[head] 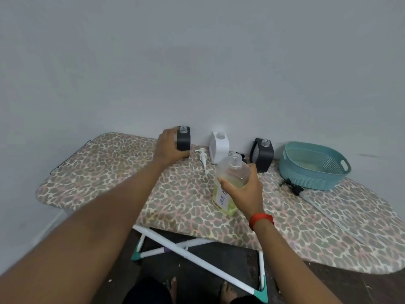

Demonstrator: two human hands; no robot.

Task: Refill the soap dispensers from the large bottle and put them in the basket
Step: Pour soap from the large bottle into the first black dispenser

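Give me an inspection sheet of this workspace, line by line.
Surface: ironing board, leopard-print cover, standing against the wall.
Job's things: three open dispensers, left black dispenser, white dispenser, right black dispenser; large bottle, uncapped; empty teal basket.
Clutter: white pump and black pump lying loose.
Grippers: left hand grips the left black dispenser; right hand holds the large bottle.
Cables: nothing seen.
Surroundings: dark floor, bare feet.

White label [221, 199] on large bottle [230, 183] — handwritten "SOAP" legible; preceding letters partly hidden.
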